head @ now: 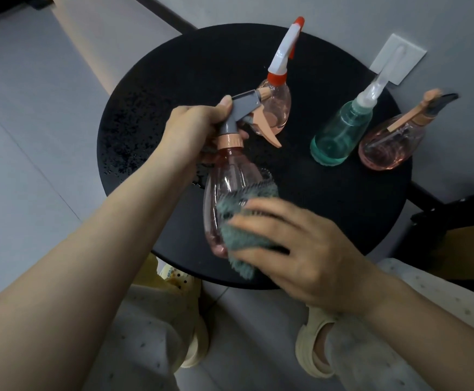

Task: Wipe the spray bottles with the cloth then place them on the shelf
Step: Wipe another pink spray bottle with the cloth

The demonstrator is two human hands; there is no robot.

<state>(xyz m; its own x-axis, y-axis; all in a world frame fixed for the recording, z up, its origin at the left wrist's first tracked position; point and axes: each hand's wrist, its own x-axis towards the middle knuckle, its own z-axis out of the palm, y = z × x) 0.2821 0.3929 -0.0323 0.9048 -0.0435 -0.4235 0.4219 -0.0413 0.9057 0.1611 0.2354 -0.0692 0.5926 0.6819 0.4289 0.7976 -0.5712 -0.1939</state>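
My left hand (193, 125) grips the grey and peach spray head of a clear pink spray bottle (227, 190), held tilted above the round black table (151, 114). My right hand (295, 249) presses a grey-green cloth (238, 235) against the bottle's lower body. Three other bottles stand on the table: a pink one with a white and red sprayer (278, 103) at the back, a teal one with a clear cap (340, 134) to the right, and a pink one with a dark sprayer (390, 142) at the far right.
Water droplets speckle the table's left side (125, 142). A white wall plate (396, 59) sits behind the table. A dark frame (452, 210) stands to the right. My knees and pale slippers (314, 348) are below the table's front edge.
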